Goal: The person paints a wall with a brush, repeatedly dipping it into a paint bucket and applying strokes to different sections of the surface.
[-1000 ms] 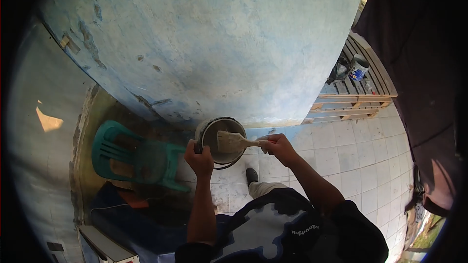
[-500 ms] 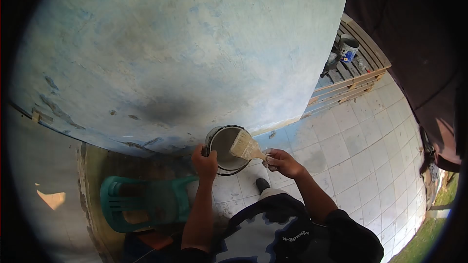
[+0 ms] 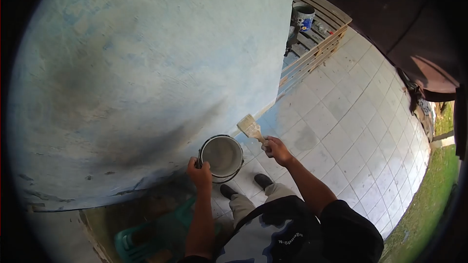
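Note:
My left hand (image 3: 200, 173) grips the rim of a round bucket (image 3: 222, 157) at its left side, thumb over the edge. Greyish-white matter shows inside, and a thin handle hangs along the bucket's lower right. In my right hand (image 3: 276, 151) is a wide paintbrush (image 3: 250, 127), held by its handle with the bristles pointing up and left. The brush is apart from the bucket, to its upper right, near the foot of the wall (image 3: 161, 68). The wall is pale blue-white and patchy, with chipped spots low down.
A green plastic chair (image 3: 151, 231) stands at lower left, by the wall. Beyond the wall's right edge, a wooden slatted bench (image 3: 324, 14) carries a paint bucket (image 3: 304, 17). White tiles (image 3: 341, 131) cover the floor, dark cloth (image 3: 380, 9) hangs at upper right, and grass (image 3: 424, 199) lies at right.
The paintbrush has moved from over the bucket's mouth to the upper right, clear of it. My view has turned to the right, and the bucket sits slightly lower in it.

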The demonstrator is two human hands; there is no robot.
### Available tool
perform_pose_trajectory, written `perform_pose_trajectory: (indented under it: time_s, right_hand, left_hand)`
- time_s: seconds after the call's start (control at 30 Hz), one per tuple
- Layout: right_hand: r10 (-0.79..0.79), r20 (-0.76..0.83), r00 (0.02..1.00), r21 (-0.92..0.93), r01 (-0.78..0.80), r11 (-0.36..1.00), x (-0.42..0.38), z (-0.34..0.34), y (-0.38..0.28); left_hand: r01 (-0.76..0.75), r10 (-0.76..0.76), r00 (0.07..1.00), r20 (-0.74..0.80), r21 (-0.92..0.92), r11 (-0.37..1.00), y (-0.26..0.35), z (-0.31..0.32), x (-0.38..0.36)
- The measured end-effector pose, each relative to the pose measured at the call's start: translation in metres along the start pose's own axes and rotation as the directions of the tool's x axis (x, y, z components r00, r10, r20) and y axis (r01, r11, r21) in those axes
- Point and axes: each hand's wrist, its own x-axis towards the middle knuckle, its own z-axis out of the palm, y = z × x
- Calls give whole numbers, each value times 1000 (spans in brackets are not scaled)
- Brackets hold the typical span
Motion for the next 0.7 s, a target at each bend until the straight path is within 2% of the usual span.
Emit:
perform_pose_trajectory:
  time_s: [0.07, 0.1, 0.13, 0.2, 0.27, 0.33, 0.4, 0.47, 0.57, 0.63, 0.67, 0.7]
  right_hand:
    - [-83, -241, 967, -200, 34, 979, 38, -21, 31]
    - [-194, -342, 920, -400, 44, 915, 63, -36, 53]
    - [-208, -360, 910, -393, 55, 918, 85, -42, 69]
    - [-319, -485, 814, -594, -40, 803, 128, -44, 94]
    - [-356, -524, 774, -594, -32, 804, 163, -37, 108]
    - [-457, -540, 707, -717, -101, 690, 201, -34, 126]
    - [-462, -535, 707, -710, -81, 699, 219, -19, 126]
    - [-472, -517, 714, -669, 6, 743, 236, -8, 123]
    - [-469, -523, 712, -631, 46, 774, 216, 10, 115]
    - [-480, -484, 732, -582, 140, 801, 194, -1, 127]
    - [-482, -488, 727, -579, 143, 802, 188, -8, 132]
    - [-460, -508, 728, -609, 73, 789, 185, -17, 143]
  left_hand:
    - [0, -1, 999, 44, 36, 999, -13, 6, 6]
    - [0, -3, 998, 56, 64, 998, -18, 9, 12]
    - [-15, 10, 997, 80, 61, 998, -27, 11, 18]
    - [25, -30, 995, 99, 54, 998, -47, 16, 28]
    - [27, -32, 993, 112, 51, 998, -57, 19, 37]
    - [30, -37, 992, 121, 56, 998, -57, 21, 39]
    - [96, -98, 989, 115, 19, 995, -57, 22, 39]
    - [91, -94, 989, 111, 30, 995, -68, 21, 42]
    - [120, -128, 985, 111, 77, 990, -92, 14, 43]
    - [138, -151, 981, 126, 110, 984, -120, 6, 42]
    - [155, -164, 985, 61, 133, 979, -144, 6, 42]
    - [172, -173, 985, -6, 157, 973, -158, 6, 44]
